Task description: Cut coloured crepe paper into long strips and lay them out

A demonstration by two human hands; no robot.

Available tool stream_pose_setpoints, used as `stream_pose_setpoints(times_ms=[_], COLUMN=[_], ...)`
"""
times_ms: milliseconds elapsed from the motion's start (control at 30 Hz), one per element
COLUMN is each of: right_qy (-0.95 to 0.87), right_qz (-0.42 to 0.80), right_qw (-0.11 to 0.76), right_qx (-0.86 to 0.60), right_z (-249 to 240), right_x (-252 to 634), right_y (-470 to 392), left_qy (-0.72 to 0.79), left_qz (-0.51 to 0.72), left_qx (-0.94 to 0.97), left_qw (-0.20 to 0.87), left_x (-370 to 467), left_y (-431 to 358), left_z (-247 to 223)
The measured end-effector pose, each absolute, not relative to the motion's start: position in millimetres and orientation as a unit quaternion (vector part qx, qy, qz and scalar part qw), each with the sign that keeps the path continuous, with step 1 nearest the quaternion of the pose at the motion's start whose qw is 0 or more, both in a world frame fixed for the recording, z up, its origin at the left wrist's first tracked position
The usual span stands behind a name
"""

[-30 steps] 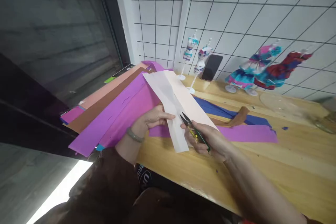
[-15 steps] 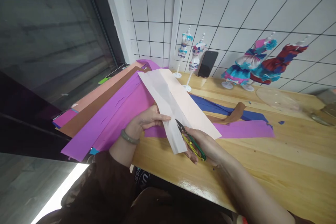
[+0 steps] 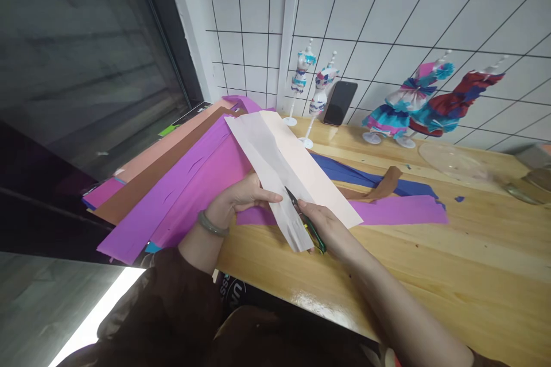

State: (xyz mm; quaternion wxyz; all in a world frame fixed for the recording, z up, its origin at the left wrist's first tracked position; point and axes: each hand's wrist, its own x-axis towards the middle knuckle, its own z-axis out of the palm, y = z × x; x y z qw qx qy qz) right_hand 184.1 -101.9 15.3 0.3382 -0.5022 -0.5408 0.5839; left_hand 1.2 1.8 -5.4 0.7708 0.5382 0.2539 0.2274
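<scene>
My left hand (image 3: 252,192) pinches the left edge of a long white paper strip (image 3: 264,152), thumb on top and fingers underneath. My right hand (image 3: 325,226) is closed around green-and-yellow-handled scissors (image 3: 316,235), whose dark blade lies over the white strip near my left thumb. The lower handle is mostly hidden behind the paper. The strip's lower end is creased and hangs over the scissors. To its right a pale pink sheet (image 3: 318,175) lies slanting, joined or overlapping at the top; which one I cannot tell.
Purple (image 3: 159,195), brown and peach sheets fan out at the left. Blue strips (image 3: 344,172), a curled brown strip (image 3: 387,183) and a purple strip (image 3: 400,210) lie right. Behind stand dressed mini mannequins (image 3: 321,89) and a phone (image 3: 341,103).
The scissors and my right hand have shifted slightly left and further up the white strip. The scissors' handles are closer together, and the strip's lower end has become more crumpled and moved right.
</scene>
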Motion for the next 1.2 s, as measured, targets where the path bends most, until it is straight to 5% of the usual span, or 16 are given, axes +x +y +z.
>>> stream_pose_setpoints(times_ms=[200,1200], right_qy=[-0.571,-0.560], right_qz=[0.503,0.505], right_qw=[0.356,0.357], right_qx=[-0.543,-0.551], right_z=[16.0,10.1], right_x=[182.4,180.1], right_y=[-95.1,-94.7], left_qy=[0.261,0.240], left_qz=[0.233,0.255], left_qx=[0.549,0.537], left_qw=[0.759,0.768], left_x=[2.6,5.7], left_y=[0.4,-1.8], left_z=[-5.7,-4.9])
